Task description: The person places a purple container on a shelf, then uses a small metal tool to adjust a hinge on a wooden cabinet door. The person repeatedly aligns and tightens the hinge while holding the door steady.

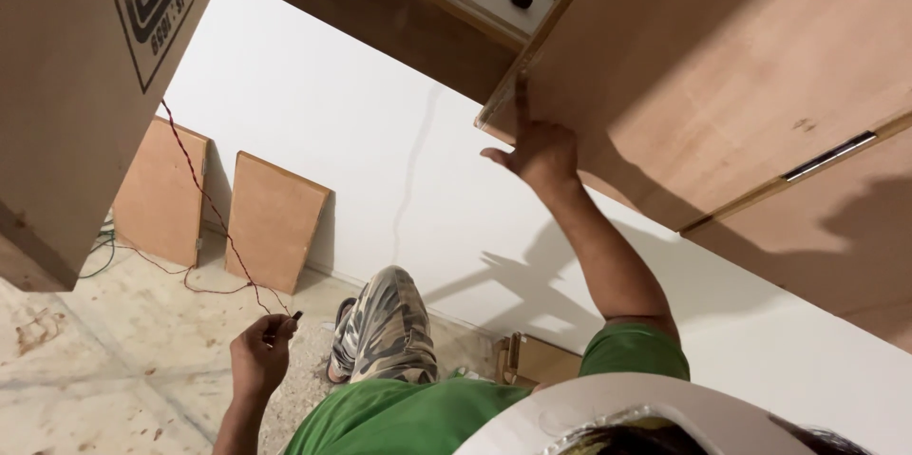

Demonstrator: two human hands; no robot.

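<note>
So the view looks down over the person's own head and green shirt, kind of a weird angle. The left hand (258, 352) is down low, near the camouflage-trousered knee (385, 322), and it's pinching the end of a thin red and dark twisted wire (204, 194) between thumb and fingertips, the rest of the fingers curled in loosely. There's a tiny dark bit right at the pinch, can't tell if it's a plug or just the wire end. The wire runs up and to the left from that hand, across the floor area and up past the edge of the big brown board (85, 85) in the top left corner.

The right hand (540, 153) is stretched up on a straight arm, index finger pointing along the edge of a brown wooden cabinet door (741, 66), fingertip touching that edge near its corner. That hand is mostly open with the thumb sticking out, not gripping anything, just pressing or resting on the door edge.

Other stuff around: two small wooden panels (275, 218) leaning against the white wall (380, 161), a pale speckled floor (95, 350) with some green wire by the left edge, and a slim metal handle (828, 156) set in the cabinet front on the right
</note>
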